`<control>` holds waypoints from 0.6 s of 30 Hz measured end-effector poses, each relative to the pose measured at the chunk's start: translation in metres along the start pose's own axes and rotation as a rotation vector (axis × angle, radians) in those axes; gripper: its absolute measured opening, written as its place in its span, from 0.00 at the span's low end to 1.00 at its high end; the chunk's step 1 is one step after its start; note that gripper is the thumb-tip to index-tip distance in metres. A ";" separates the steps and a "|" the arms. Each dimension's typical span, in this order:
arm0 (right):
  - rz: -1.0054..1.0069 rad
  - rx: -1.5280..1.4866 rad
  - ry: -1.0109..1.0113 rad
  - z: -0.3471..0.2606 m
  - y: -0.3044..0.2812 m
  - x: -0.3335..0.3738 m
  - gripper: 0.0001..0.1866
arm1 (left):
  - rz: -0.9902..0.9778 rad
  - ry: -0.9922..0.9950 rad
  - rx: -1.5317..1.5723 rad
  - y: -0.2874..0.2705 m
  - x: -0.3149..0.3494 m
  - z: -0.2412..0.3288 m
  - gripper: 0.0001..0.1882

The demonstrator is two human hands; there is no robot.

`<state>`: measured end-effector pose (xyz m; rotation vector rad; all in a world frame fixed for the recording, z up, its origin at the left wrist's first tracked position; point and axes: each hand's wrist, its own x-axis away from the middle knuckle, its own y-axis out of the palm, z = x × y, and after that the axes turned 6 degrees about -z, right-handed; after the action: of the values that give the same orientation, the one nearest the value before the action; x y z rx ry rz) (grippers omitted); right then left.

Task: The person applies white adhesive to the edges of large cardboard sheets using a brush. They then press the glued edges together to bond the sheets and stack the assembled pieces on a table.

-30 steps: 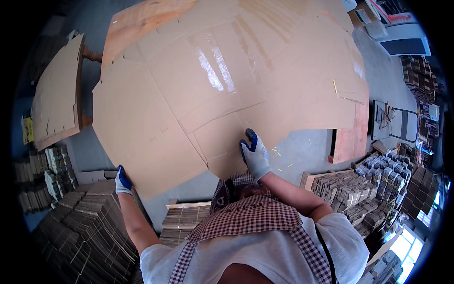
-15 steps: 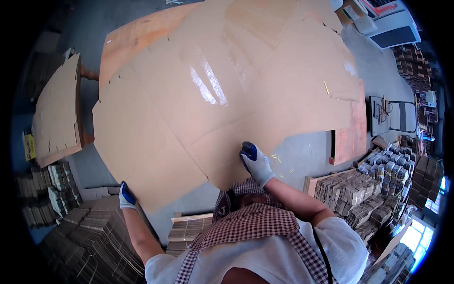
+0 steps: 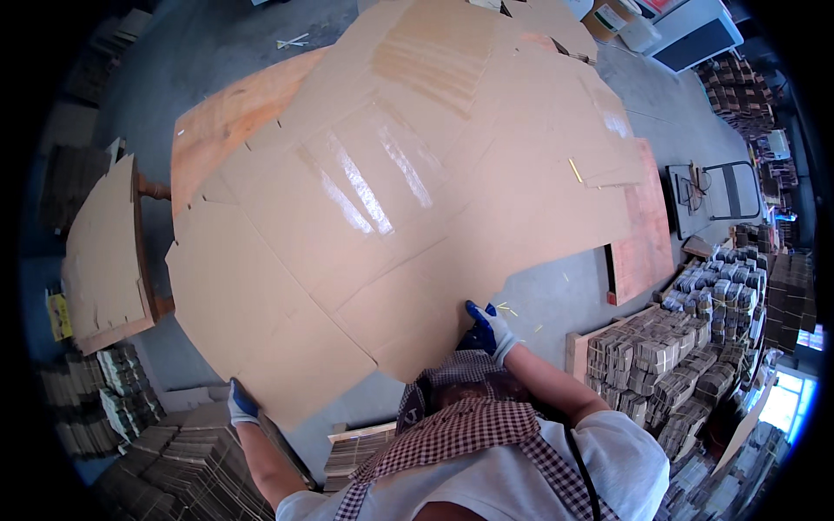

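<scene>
A large flattened cardboard sheet (image 3: 347,286), creased and crossed by shiny tape strips, spreads in front of me over an orange-brown wooden table (image 3: 234,113). My left hand (image 3: 242,404), in a white glove with a blue-coated palm, grips the sheet's near left edge. On the near right edge, close to my body, my right hand (image 3: 488,332) wears a matching glove and has its fingers closed on the cardboard. Parts of both hands' fingers are hidden by the sheet. A thin yellow strip (image 3: 575,170) lies on the cardboard's right side.
Bundled cardboard stacks (image 3: 643,356) stand on a pallet to the right, and more stacks (image 3: 191,460) at the lower left. A smaller cardboard-topped table (image 3: 109,260) is on the left. A flatbed trolley (image 3: 734,191) stands far right. Yellow scraps (image 3: 506,308) litter the floor.
My right hand has moved from on top of the sheet toward its near edge and closed there. My left hand is lower in the picture, still at the edge. The view has shifted.
</scene>
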<state>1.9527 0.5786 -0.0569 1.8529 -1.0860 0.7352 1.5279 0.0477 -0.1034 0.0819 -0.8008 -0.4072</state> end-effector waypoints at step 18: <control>-0.218 -0.152 -0.066 0.002 -0.020 -0.005 0.18 | 0.128 0.025 -0.144 -0.025 0.000 -0.018 0.25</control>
<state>1.9686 0.5844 -0.0687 1.8392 -0.9360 0.4555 1.5329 0.0237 -0.1214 -0.0982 -0.7456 -0.3408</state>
